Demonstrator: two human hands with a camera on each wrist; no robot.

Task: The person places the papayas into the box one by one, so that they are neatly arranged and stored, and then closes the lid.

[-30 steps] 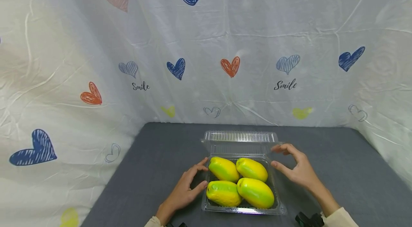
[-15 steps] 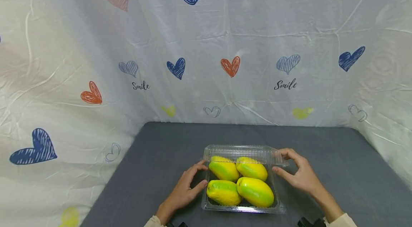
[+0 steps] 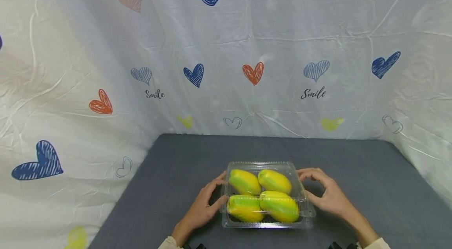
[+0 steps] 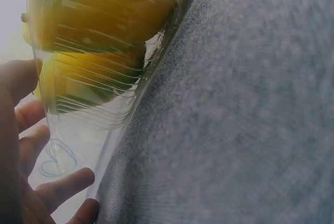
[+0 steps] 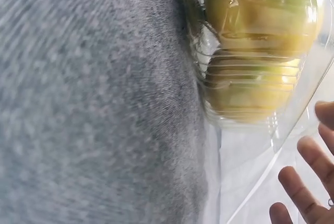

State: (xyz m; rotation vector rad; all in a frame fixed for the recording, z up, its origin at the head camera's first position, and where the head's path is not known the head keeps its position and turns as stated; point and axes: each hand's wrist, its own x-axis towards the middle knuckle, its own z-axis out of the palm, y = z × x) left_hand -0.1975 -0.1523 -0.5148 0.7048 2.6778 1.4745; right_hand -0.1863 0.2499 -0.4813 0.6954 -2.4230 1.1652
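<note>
A clear plastic clamshell box (image 3: 268, 225) stands on the table with several yellow-green mangoes (image 3: 243, 181) in it. Its ribbed lid (image 3: 261, 166) lies over the fruit, and the lid's front edge shows above the base rim. My left hand (image 3: 203, 205) is at the box's left side, thumb and fingertips at the edge. In the left wrist view, the thumb (image 4: 23, 78) meets the clear plastic and the other fingers are spread. On the opposite side my right hand (image 3: 328, 194) has its fingertips by the lid's right edge; the right wrist view shows loosely spread fingers (image 5: 297, 187).
A dark grey cloth (image 3: 183, 154) covers the table under the box. Behind and at both sides hangs a white curtain (image 3: 226, 44) printed with hearts and "Smile". Dark wrist gear (image 3: 342, 246) shows at the bottom edge.
The lid has swung from standing raised behind the box, forward and down over the mangoes. My right hand moved slightly down along the right side with it; the left hand stayed in place.
</note>
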